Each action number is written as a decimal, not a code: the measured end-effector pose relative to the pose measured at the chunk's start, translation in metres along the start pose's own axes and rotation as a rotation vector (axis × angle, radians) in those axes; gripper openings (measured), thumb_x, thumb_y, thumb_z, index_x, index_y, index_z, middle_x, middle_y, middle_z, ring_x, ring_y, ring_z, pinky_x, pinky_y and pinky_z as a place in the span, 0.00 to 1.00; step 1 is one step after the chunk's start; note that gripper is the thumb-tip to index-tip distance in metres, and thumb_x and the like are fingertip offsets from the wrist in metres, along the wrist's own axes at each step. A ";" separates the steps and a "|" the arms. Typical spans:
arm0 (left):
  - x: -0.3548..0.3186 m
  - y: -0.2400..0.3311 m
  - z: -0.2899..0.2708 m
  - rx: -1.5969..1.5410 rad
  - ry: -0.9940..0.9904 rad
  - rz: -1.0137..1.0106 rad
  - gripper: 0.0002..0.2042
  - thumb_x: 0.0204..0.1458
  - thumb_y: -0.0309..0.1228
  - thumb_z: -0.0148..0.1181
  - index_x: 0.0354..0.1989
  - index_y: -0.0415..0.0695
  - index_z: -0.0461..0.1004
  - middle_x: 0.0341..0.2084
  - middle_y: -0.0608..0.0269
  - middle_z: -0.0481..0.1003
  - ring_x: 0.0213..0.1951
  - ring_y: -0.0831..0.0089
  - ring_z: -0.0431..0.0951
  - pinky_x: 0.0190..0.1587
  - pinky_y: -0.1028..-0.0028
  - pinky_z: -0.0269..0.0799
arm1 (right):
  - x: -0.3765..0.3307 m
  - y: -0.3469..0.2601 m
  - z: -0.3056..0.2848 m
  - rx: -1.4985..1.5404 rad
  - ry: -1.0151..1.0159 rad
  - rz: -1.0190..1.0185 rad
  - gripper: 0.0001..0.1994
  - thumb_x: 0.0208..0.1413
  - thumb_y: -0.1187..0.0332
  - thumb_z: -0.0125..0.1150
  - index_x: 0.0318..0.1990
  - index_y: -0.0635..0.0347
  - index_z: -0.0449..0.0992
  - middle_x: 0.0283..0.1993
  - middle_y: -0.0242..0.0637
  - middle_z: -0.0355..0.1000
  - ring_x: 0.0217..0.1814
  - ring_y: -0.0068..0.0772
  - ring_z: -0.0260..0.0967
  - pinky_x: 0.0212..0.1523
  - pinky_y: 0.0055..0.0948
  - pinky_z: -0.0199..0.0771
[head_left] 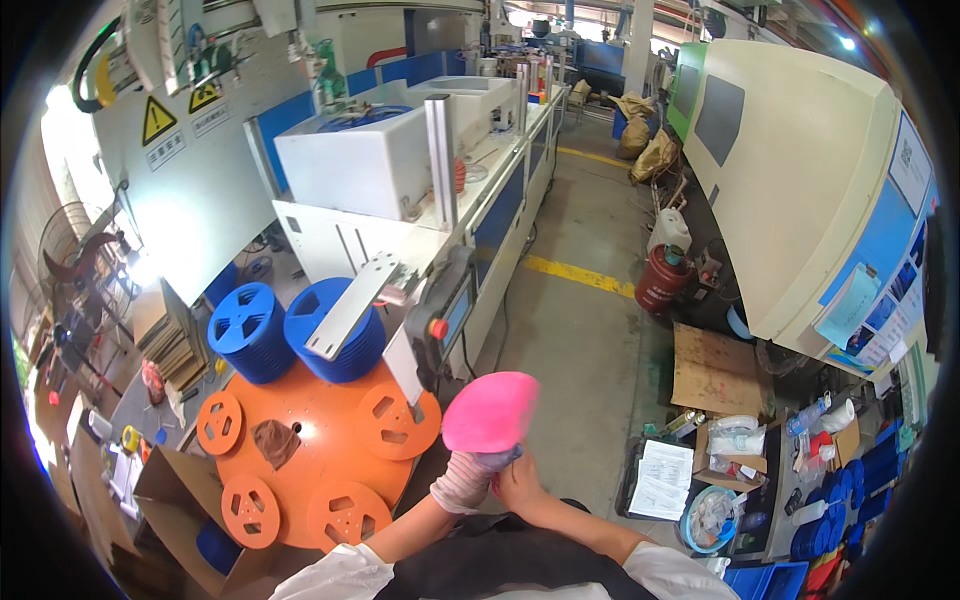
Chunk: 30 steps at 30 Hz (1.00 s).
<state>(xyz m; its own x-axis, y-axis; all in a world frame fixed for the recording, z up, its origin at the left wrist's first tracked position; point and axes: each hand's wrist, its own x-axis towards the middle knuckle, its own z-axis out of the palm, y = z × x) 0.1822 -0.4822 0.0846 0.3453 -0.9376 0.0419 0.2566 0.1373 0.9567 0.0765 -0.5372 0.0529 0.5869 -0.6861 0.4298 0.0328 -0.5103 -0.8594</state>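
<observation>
Pulling on gloves: my gloved left hand (462,482) and bare right hand (517,480) probably pinch the pink glove (490,411); next, work right fingers in.

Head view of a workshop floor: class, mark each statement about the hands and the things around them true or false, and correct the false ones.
1. The left hand wears a pink-striped glove. True.
2. Both hands meet at a green glove. False: the glove that they hold is pink, and it bulges rounded above the hands.
3. The right hand is bare. True.
4. Two stacks of blue reels stand at the far edge of the orange round table. True.
5. The orange discs on the round table are piled in one stack. False: four lie flat, spread around it.
6. The red cylinder lies on the round table. False: it stands on the floor by the big machine.
</observation>
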 end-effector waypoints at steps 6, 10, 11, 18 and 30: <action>0.119 -0.023 0.049 0.402 -0.157 0.299 0.20 0.48 0.33 0.67 0.48 0.43 0.71 0.39 0.63 0.73 0.39 0.76 0.72 0.37 0.73 0.69 | 0.045 0.068 -0.055 -0.184 0.084 -0.075 0.18 0.51 0.79 0.44 0.51 0.68 0.69 0.50 0.54 0.68 0.56 0.59 0.63 0.58 0.48 0.60; 0.215 -0.036 0.087 0.514 -0.192 0.384 0.18 0.49 0.34 0.67 0.47 0.43 0.72 0.35 0.64 0.73 0.33 0.77 0.73 0.29 0.75 0.69 | 0.113 0.131 -0.110 -0.098 0.138 -0.135 0.19 0.53 0.77 0.44 0.54 0.69 0.65 0.48 0.54 0.69 0.55 0.58 0.65 0.56 0.47 0.62; 0.239 -0.038 0.099 0.544 -0.191 0.384 0.18 0.49 0.34 0.67 0.46 0.43 0.72 0.34 0.64 0.74 0.31 0.78 0.73 0.27 0.75 0.69 | 0.133 0.143 -0.124 -0.056 0.144 -0.137 0.19 0.55 0.76 0.44 0.55 0.69 0.64 0.48 0.54 0.69 0.55 0.58 0.65 0.56 0.47 0.62; 0.398 -0.031 0.151 0.397 -0.256 0.118 0.17 0.48 0.36 0.67 0.43 0.42 0.73 0.28 0.64 0.75 0.24 0.78 0.75 0.17 0.77 0.70 | 0.267 0.204 -0.240 0.066 0.097 -0.072 0.16 0.61 0.60 0.49 0.48 0.65 0.66 0.42 0.53 0.69 0.39 0.61 0.68 0.41 0.49 0.67; 0.663 -0.073 0.146 -0.024 -0.007 -0.160 0.21 0.44 0.40 0.70 0.43 0.42 0.74 0.34 0.60 0.76 0.28 0.72 0.78 0.19 0.76 0.70 | 0.507 0.365 -0.313 -0.146 -0.279 0.090 0.20 0.57 0.65 0.52 0.52 0.69 0.59 0.34 0.58 0.71 0.36 0.67 0.68 0.35 0.52 0.68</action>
<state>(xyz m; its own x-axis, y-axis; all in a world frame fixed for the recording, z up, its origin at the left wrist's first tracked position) 0.2610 -1.1604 0.0847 0.2920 -0.9502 -0.1084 0.3290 -0.0066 0.9443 0.1333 -1.2337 0.0437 0.7820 -0.5734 0.2442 -0.1335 -0.5369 -0.8330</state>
